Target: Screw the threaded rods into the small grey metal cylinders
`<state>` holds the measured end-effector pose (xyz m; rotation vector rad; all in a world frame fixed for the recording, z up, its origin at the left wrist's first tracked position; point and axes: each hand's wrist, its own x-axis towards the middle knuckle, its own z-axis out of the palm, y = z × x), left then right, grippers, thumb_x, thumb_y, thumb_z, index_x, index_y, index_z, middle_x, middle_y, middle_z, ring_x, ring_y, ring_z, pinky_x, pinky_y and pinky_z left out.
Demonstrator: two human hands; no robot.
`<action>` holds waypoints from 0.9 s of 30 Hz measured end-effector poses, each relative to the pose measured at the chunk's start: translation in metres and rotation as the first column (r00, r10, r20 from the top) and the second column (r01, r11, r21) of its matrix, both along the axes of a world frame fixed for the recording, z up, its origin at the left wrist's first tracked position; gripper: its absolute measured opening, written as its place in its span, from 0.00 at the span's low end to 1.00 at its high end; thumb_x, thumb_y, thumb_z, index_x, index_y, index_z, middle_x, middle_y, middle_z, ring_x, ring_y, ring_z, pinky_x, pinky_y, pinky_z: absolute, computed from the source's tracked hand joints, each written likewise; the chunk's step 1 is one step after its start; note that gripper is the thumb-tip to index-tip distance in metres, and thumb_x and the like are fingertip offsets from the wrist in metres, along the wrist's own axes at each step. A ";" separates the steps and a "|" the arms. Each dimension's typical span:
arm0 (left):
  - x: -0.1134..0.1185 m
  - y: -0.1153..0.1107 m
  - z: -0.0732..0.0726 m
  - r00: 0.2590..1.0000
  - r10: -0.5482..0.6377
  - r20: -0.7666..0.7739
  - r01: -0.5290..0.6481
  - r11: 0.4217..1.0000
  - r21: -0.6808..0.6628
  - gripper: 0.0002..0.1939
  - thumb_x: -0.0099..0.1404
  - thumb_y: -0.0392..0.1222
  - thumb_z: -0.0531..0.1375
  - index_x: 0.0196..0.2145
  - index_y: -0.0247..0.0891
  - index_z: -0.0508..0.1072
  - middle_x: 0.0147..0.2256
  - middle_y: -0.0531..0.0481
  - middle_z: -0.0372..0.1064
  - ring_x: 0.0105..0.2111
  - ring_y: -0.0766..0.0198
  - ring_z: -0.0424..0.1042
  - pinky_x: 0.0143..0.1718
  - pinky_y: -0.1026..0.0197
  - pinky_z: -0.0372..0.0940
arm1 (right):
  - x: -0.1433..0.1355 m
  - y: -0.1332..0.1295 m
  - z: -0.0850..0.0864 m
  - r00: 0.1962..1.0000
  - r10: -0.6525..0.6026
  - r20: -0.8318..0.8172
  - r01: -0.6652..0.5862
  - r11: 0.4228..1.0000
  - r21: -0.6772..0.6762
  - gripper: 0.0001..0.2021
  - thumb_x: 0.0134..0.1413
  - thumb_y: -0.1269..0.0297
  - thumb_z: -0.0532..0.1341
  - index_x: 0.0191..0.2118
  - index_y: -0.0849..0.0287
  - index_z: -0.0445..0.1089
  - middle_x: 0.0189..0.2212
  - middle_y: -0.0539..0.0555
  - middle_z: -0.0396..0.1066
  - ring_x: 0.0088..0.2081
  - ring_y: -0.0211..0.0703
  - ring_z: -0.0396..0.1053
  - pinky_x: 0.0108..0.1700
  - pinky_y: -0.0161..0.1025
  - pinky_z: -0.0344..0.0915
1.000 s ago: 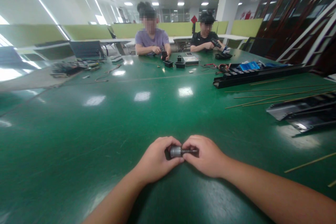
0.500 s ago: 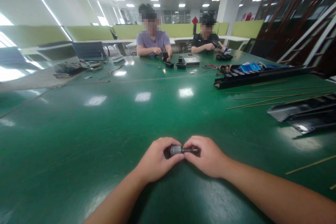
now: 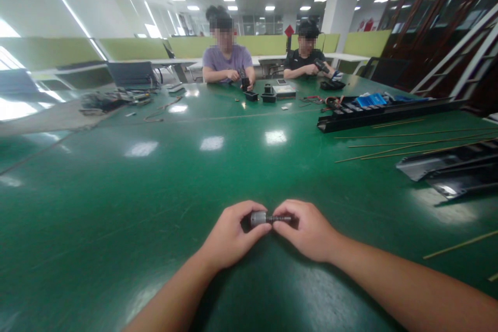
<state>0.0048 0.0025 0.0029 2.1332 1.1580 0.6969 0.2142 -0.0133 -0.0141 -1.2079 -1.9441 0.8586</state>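
The cylinder (image 3: 259,218) is at the near middle of the surface (image 3: 175,181), its grey body to the left and its dark shaft (image 3: 282,218) to the right. The left hand (image 3: 227,238) has its grip closed around the body; the right hand (image 3: 313,233) has its grip pinched around the shaft. Whether the cylinder touches the surface cannot be told, as fingers and shadow hide its underside.

The likeliest trouble, I judge, is a slip: the body looks smooth and round, so a light hold could let it turn in the left fingers. Pulling or twisting unevenly could tilt the shaft out of line and make it bind. The fingertips sit close together near the joint, so skin could get pinched there. If dropped, the cylinder could roll on the glossy surface, though the rods (image 3: 459,245) and black channel (image 3: 389,115) lie well apart, to the right.
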 end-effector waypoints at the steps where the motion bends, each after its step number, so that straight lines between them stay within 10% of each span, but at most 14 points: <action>1: 0.000 0.000 0.000 1.000 0.005 0.004 -0.005 1.000 0.006 0.09 0.63 0.45 0.64 0.40 0.41 0.75 0.38 0.53 0.75 0.39 0.61 0.72 0.42 0.62 0.63 | 0.000 0.000 0.000 1.000 0.000 -0.001 0.000 1.000 -0.005 0.03 0.54 0.69 0.63 0.35 0.57 0.75 0.31 0.49 0.74 0.34 0.40 0.70 0.36 0.35 0.61; 27: -0.001 -0.001 -0.004 0.997 0.057 0.049 -0.059 0.998 0.032 0.11 0.55 0.36 0.67 0.36 0.39 0.72 0.35 0.51 0.72 0.36 0.60 0.71 0.39 0.60 0.63 | -0.001 0.000 0.002 1.000 -0.020 0.023 0.021 1.000 -0.020 0.02 0.51 0.68 0.65 0.33 0.58 0.73 0.29 0.49 0.73 0.32 0.41 0.68 0.35 0.36 0.60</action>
